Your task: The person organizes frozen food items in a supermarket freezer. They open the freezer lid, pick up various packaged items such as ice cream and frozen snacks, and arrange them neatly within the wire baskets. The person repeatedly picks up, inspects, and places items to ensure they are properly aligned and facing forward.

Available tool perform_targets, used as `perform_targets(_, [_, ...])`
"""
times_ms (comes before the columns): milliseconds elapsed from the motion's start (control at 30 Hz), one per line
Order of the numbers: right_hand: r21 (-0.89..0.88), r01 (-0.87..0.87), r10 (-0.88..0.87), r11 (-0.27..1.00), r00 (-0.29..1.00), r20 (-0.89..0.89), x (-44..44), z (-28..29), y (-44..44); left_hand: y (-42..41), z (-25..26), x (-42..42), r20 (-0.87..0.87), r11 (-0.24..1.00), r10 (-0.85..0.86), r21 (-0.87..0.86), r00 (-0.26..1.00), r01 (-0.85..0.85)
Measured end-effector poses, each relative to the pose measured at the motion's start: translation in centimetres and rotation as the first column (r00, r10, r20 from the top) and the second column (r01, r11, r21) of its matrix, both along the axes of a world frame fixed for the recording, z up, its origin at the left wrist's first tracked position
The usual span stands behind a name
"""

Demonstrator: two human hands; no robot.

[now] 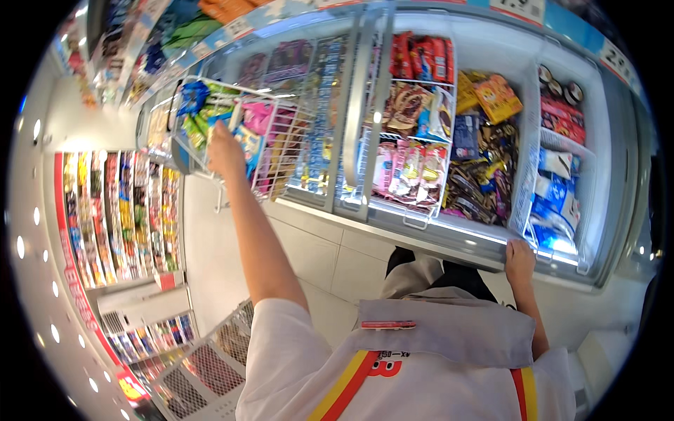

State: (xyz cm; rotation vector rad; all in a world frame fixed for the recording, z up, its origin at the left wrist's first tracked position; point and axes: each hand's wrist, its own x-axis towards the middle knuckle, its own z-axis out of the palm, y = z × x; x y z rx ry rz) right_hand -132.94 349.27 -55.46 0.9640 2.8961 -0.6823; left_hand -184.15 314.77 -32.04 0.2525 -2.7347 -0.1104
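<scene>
My left hand (226, 150) reaches over a white wire basket (271, 123) that sits raised on the left part of a chest freezer. Its fingers are at green and blue ice cream packets (202, 126); whether they grasp one is hidden. Pink packets (258, 117) lie beside them in the basket. My right hand (520, 260) has its fingers curled over the front rim of the freezer (463, 250), close to the corner of a compartment of blue and white packets (553, 210). A loose pile of dark wrapped bars (482, 179) lies in the compartment left of that hand.
Sliding glass lids with a metal handle (357, 105) cross the freezer's middle. Wire dividers hold red packets (421, 55) and pink and white packets (410, 171). Yellow boxes (497, 97) lie at the back. Stocked shelves (124, 216) and mesh bins (210, 363) stand at left.
</scene>
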Motion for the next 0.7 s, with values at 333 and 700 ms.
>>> perform_targets(333, [0.087,0.0,0.002,0.996,1.0,-0.025,-0.6,0.3,-0.5,-0.7,-1.8,2.4,-0.346,0.932,-0.256,0.161,0.903,0.326])
perform_targets(700, [0.103,0.157,-0.165,0.982,0.983,0.075,-0.4,0.6,-1.4,-0.3,-0.8,5.1,-0.378,0.922,-0.271,0.162,0.885,0.351])
